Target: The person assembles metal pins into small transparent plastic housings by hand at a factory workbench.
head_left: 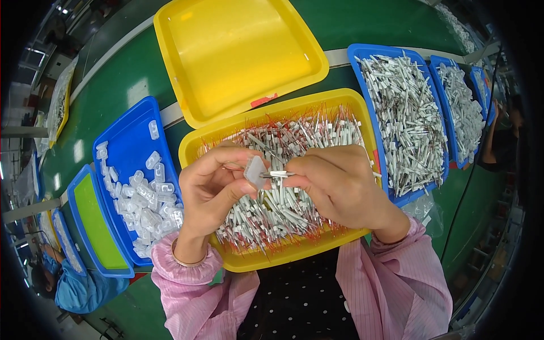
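Above the near yellow tray [195, 148], my left hand [211, 184] pinches a translucent white plastic case [254, 171] between thumb and fingers. My right hand [341, 182] grips a small white stick with a thin metal end [276, 174], its tip touching or very close to the case's side. Whether the tip is inside the case I cannot tell. Beneath both hands lie many white sticks with thin red wires [283, 212], heaped in the tray. A thin reddish wire shows by my left fingers.
To the left, a blue tray [122, 130] holds loose translucent cases [148, 192], beside a blue tray with a green bottom [99, 218]. A shallow yellow tray [241, 51] sits beyond. On the right, another blue tray [357, 56] is full of white-and-metal sticks. Co-workers sit at both sides.
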Available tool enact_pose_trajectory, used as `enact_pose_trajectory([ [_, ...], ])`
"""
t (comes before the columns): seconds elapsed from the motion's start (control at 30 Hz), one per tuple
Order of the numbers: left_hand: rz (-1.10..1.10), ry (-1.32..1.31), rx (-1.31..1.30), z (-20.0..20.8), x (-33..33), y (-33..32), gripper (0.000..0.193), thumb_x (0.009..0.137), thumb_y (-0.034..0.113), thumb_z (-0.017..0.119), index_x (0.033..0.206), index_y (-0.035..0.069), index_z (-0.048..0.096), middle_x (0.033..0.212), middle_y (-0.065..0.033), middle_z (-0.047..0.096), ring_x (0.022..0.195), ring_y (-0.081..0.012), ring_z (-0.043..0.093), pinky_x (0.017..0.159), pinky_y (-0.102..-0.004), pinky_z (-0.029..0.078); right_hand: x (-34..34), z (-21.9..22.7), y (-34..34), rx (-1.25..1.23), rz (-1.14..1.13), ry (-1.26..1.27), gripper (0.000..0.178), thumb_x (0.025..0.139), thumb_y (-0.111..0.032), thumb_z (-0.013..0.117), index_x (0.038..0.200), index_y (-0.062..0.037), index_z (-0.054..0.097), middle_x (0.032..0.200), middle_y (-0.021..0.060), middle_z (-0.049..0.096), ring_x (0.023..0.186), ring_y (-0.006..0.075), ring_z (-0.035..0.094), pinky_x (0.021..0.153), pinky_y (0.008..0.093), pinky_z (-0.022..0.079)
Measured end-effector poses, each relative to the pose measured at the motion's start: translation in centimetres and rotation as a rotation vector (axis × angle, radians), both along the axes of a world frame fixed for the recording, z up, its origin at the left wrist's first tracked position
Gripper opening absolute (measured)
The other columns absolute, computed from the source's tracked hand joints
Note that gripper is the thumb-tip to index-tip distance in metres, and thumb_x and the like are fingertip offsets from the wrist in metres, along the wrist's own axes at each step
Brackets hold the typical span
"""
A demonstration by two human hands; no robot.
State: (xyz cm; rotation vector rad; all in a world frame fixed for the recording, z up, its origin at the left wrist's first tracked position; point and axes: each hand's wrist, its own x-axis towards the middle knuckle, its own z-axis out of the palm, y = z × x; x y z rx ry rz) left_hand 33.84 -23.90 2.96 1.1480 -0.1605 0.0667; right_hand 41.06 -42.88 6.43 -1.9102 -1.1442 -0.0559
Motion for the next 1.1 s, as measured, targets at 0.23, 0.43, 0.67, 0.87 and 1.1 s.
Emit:
enact_pose_trajectory([
  [0.23, 0.020, -0.100, 0.203, -0.4, 0.0, 0.2, 0.032, 0.071, -0.015, 0.061, 0.102, -0.006, 0.056, 0.092, -0.0157, 0.057, 0.079, -0.0187, 0.059, 0.068, -0.0278, 0.050, -0.1, -0.5, 0.3, 0.066, 0.034, 0.009, 0.011, 0.068, 0.002, 0.064, 0.077, 0.0017, 0.057, 0.054, 0.0104, 0.048, 0.042, 0.0239, 0.047, 0.039, 0.0324, 0.034],
  [0.43, 0.044, 0.017, 0.029, -0.7, -0.3, -0.5, 0.027, 0.071, -0.013, 0.064, 0.096, -0.006, 0.057, 0.089, -0.0143, 0.056, 0.081, -0.0176, 0.057, 0.071, -0.0273, 0.049, -1.0, -1.2, 0.6, 0.091, -0.017, 0.003, 0.013, 0.066, 0.004, 0.064, 0.076, 0.0031, 0.056, 0.051, 0.0097, 0.045, 0.039, 0.0231, 0.044, 0.036, 0.0321, 0.030],
  [0.67, 0.161, -0.107, 0.224, -1.6, -0.3, -1.0, 0.023, 0.072, -0.009, 0.066, 0.093, -0.007, 0.056, 0.087, -0.0139, 0.055, 0.079, -0.0174, 0.056, 0.073, -0.0274, 0.048, -1.6, -1.1, 0.8, -0.008, -0.068, -0.111, 0.012, 0.064, 0.001, 0.061, 0.073, -0.0010, 0.053, 0.053, 0.0072, 0.044, 0.041, 0.0223, 0.047, 0.037, 0.0333, 0.035],
  [0.87, 0.077, 0.031, 0.011, -0.1, 0.3, -0.6, 0.024, 0.073, -0.009, 0.064, 0.096, -0.009, 0.056, 0.089, -0.0145, 0.055, 0.081, -0.0182, 0.058, 0.068, -0.0285, 0.050, -1.0, -0.9, 0.2, 0.032, 0.018, -0.001, 0.015, 0.071, 0.000, 0.065, 0.081, 0.0039, 0.056, 0.052, 0.0093, 0.045, 0.039, 0.0228, 0.045, 0.037, 0.0296, 0.033],
  [1.1, 0.341, 0.038, 0.095, -0.6, 0.8, 1.5, 0.027, 0.080, -0.006, 0.058, 0.106, -0.007, 0.052, 0.084, -0.0146, 0.062, 0.073, -0.0189, 0.062, 0.063, -0.0262, 0.051, -4.7, -0.7, -2.4, -0.657, 0.264, 0.067, 0.012, 0.064, 0.001, 0.059, 0.074, 0.0017, 0.054, 0.067, 0.0099, 0.048, 0.056, 0.0228, 0.053, 0.045, 0.0309, 0.042],
])
